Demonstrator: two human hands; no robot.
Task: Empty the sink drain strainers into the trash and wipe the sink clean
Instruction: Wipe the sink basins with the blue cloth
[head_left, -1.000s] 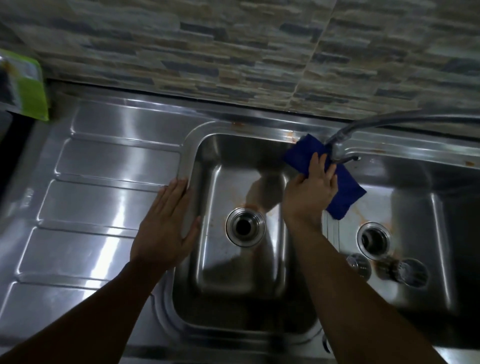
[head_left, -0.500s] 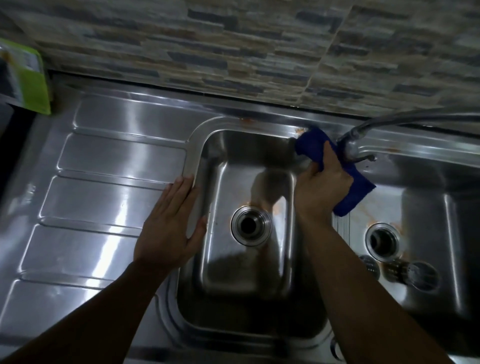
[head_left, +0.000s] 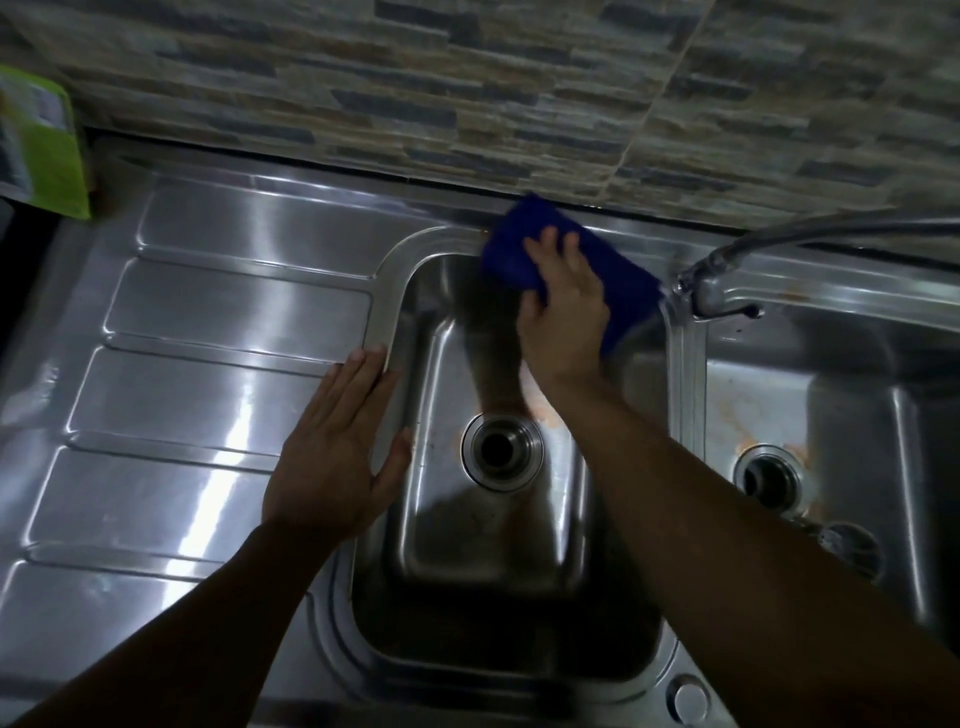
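A double stainless steel sink fills the view. My right hand (head_left: 563, 306) presses a blue cloth (head_left: 618, 270) flat against the back rim of the left basin (head_left: 415, 322), left of the tap. My left hand (head_left: 337, 452) lies flat and open on the left basin's left rim, holding nothing. The left drain (head_left: 501, 451) is an open hole. The right basin (head_left: 852, 374) shows orange stains around its drain (head_left: 769, 480). A round metal strainer (head_left: 852, 551) lies on the right basin's floor, in front of that drain.
A metal tap (head_left: 711, 280) reaches in from the right over the divider between the basins. A ribbed draining board (head_left: 182, 364) lies to the left. A green packet (head_left: 47, 156) leans at the far left. A stone-pattern tiled wall (head_left: 467, 78) runs behind the sink.
My right hand has slid the blue cloth to the left along the back rim, away from the tap. My left hand has stayed on the basin's left rim.
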